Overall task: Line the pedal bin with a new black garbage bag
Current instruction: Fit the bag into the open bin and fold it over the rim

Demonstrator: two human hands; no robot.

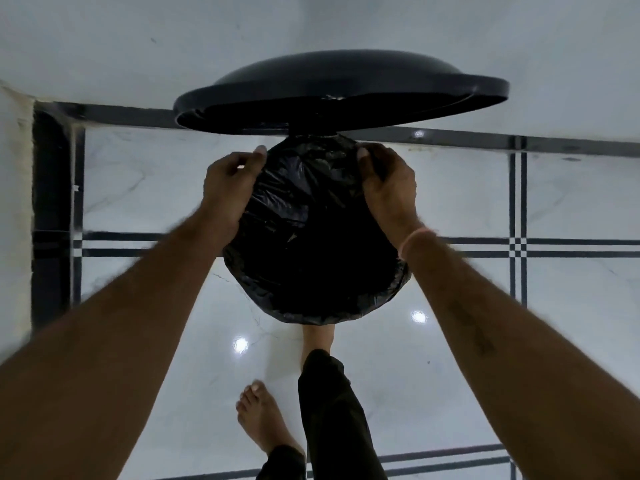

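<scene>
I look straight down into the pedal bin, whose black lid (341, 88) stands raised at the far side. A crinkled black garbage bag (311, 244) fills the bin's round opening, and its edge is folded over the rim (322, 318) at the near side. My left hand (230, 183) pinches the bag's edge at the far left of the rim. My right hand (388, 181) pinches it at the far right. The bin's body is hidden under the bag.
The bin stands on glossy white floor tiles (485, 188) with dark stripe borders, close to a white wall (138, 46). One bare foot (317, 337) reaches under the bin's near edge; the other foot (261, 414) rests further back. A dark skirting (50, 202) runs along the left.
</scene>
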